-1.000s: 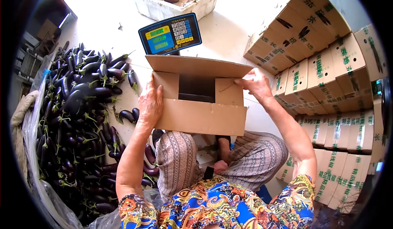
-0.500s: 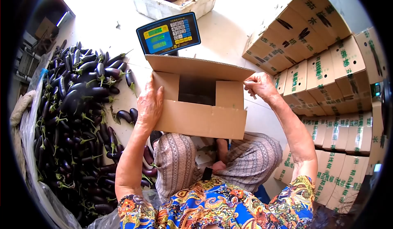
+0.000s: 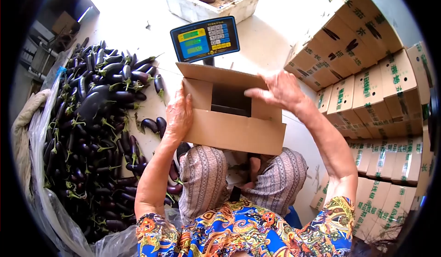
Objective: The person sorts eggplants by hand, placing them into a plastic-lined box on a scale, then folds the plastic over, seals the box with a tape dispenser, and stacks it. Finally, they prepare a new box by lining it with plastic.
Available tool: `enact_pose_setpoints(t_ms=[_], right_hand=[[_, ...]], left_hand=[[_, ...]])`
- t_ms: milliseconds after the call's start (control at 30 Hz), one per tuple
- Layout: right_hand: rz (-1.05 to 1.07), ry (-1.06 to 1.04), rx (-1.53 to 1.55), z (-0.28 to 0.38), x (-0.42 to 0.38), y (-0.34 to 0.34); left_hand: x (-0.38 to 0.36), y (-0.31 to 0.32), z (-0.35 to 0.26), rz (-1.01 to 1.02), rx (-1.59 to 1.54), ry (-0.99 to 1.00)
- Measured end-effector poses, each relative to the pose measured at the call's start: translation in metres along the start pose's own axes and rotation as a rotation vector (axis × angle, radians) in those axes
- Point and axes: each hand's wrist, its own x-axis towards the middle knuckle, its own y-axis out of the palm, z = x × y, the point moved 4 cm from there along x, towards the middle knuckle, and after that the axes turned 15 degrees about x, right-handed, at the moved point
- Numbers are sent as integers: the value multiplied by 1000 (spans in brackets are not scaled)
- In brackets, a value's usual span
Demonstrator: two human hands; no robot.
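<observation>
A cardboard box [image 3: 236, 131] stands in front of me above my crossed legs, its top flaps raised and its inside dark. My left hand [image 3: 179, 114] is pressed to the box's left side, with the fingers together against the cardboard. Over the right end of the box is my right hand [image 3: 280, 91], its thumb and fingers spread at the upper right corner of the far flap. Just behind the box rises a scale display [image 3: 205, 38] with lit green readouts and a keypad.
A large heap of eggplants [image 3: 98, 133] lies at the left beside clear plastic sheeting [image 3: 50, 206]. Stacked cartons [image 3: 367, 94] with green print line the right side. A white foam box [image 3: 211, 2] holding an eggplant stands at the far side.
My right hand has moved inward from beside the box to over its right end, its fingers now spread. The whole view has shifted slightly, so things appear farther right.
</observation>
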Motion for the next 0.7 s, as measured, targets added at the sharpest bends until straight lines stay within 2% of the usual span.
enact_pose_setpoints(t_ms=[67, 100, 133, 200, 300, 333, 400, 467, 533, 567, 700], right_hand=[[34, -43, 105, 6, -23, 13], [-65, -199, 101, 10, -37, 25], [-167, -353, 99, 12, -52, 41], [-77, -272, 91, 6, -68, 64], [-147, -304, 123, 2, -70, 76], [-159, -308, 146, 3, -69, 74], [-171, -314, 170, 5, -67, 70], [-183, -311, 186, 8, -66, 68], [-196, -309, 181, 11, -64, 70], [-200, -304, 179, 11, -64, 70], [-236, -293, 204, 16, -62, 68]], left_hand=[[-4, 2, 16, -15, -80, -29], [-5, 2, 25, -21, -119, -36], [-4, 6, 32, 74, -11, -84], [-7, 9, 40, 55, -566, -244], [-18, 10, 38, 78, -1172, -496], [-15, 2, 31, 175, -1163, -420], [0, -1, 33, 209, -1110, -317], [21, -7, 33, 240, -928, -241], [33, 4, 26, 446, -836, -106], [40, 17, 28, 367, -676, -17], [34, -3, 17, 479, -676, -79]])
